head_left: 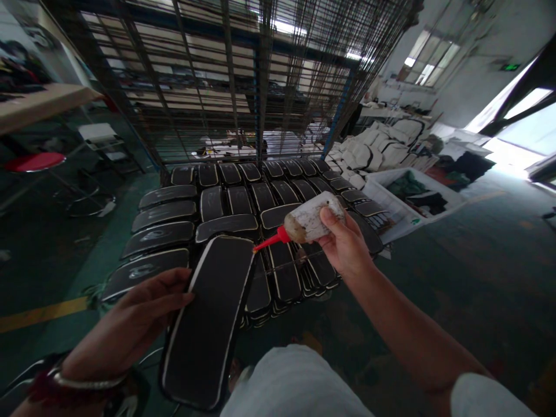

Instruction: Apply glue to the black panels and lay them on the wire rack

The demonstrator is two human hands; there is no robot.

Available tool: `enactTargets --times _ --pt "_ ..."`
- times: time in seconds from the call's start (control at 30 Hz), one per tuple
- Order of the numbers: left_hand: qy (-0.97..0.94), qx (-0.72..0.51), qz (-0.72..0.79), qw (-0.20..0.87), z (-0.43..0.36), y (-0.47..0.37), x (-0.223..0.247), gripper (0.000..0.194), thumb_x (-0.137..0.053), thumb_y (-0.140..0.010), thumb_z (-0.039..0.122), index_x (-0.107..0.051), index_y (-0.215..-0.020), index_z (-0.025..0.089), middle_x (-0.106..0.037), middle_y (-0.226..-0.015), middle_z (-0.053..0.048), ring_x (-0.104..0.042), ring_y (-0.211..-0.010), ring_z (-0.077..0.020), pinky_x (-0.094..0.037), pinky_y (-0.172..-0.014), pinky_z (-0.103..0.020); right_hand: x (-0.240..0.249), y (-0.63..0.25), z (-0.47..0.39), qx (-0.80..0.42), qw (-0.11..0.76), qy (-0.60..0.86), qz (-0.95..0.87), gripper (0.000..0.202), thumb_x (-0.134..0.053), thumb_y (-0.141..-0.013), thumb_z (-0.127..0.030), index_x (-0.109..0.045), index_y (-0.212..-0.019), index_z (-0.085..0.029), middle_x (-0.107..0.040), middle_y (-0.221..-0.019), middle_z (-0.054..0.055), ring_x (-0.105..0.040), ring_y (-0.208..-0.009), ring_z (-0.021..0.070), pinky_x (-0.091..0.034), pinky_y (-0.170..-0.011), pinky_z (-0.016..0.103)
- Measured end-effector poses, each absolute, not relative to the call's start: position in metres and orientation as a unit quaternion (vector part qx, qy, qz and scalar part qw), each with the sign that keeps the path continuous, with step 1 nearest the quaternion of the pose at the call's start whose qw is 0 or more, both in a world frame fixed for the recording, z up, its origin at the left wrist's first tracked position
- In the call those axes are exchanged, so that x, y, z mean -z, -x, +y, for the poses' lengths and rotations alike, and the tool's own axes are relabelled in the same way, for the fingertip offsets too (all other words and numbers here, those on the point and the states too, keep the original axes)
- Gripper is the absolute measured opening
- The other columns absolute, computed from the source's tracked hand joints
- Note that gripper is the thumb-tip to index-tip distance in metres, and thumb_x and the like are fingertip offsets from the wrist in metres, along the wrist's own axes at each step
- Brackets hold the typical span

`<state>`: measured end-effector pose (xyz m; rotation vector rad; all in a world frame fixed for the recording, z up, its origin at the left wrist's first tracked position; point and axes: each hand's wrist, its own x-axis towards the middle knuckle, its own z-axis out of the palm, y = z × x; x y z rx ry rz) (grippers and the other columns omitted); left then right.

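My left hand [158,304] grips the left edge of a long black panel [208,324] with rounded corners and a pale line running round its rim. In my right hand [343,237] is a stained white squeeze bottle [310,217], tilted down to the left. Its red nozzle [271,238] has its tip at the panel's upper right corner. Behind and below the panel, many similar black panels [228,226] with pale edge lines lie in rows and stacks.
A tall wire rack [226,75] rises behind the rows. At the right are a white bin [395,223] holding dark cloth and a heap of white pieces [373,147]. A red stool [37,162] and a table [47,104] stand at the left.
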<state>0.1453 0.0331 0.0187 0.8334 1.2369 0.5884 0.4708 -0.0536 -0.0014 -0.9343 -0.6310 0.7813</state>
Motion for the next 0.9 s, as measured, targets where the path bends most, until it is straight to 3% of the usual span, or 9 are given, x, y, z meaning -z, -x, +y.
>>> enactTargets --times 0.17,0.4,0.6,0.9 --pt "-0.364 -0.267 0.546 0.706 0.031 -0.145 -0.018 0.05 -0.1 -0.038 0.007 -0.083 -0.083 0.018 -0.086 -0.083 -0.012 -0.078 -0.059 -0.0297 -0.068 -0.047 -0.036 0.003 -0.461 -0.064 -0.379 0.77 0.425 -0.287 0.047 -0.105 -0.077 -0.051 -0.077 -0.103 -0.023 -0.072 -0.088 0.001 -0.07 -0.075 0.0187 -0.062 -0.056 0.025" --pt "-0.378 -0.267 0.523 0.715 0.028 -0.141 -0.011 0.056 -0.102 -0.04 0.009 -0.084 -0.093 0.017 -0.087 -0.085 -0.011 -0.078 -0.057 -0.0245 -0.067 -0.048 -0.032 0.008 -0.442 -0.083 -0.398 0.754 0.425 -0.303 0.047 -0.103 -0.08 -0.051 -0.078 -0.111 -0.025 -0.073 -0.092 0.001 -0.069 -0.078 0.02 -0.061 -0.059 0.027" --pt "-0.374 -0.27 0.523 0.717 0.028 -0.139 -0.005 0.041 -0.092 -0.054 0.005 -0.081 -0.092 0.016 -0.084 -0.08 -0.008 -0.079 -0.059 -0.0246 -0.069 -0.052 -0.035 0.014 -0.427 -0.099 -0.422 0.746 0.41 -0.311 0.044 -0.103 -0.082 -0.048 -0.081 -0.114 -0.026 -0.073 -0.095 0.001 -0.066 -0.08 0.0172 -0.059 -0.069 0.026" --pt "-0.363 -0.285 0.515 0.722 0.036 -0.134 0.003 0.03 -0.078 -0.068 -0.005 -0.077 -0.091 0.013 -0.083 -0.076 -0.008 -0.078 -0.055 -0.0233 -0.069 -0.051 -0.034 0.018 -0.409 -0.118 -0.451 0.703 0.426 -0.348 0.054 -0.101 -0.082 -0.052 -0.076 -0.125 -0.029 -0.073 -0.106 0.004 -0.069 -0.092 0.0249 -0.06 -0.083 0.038"
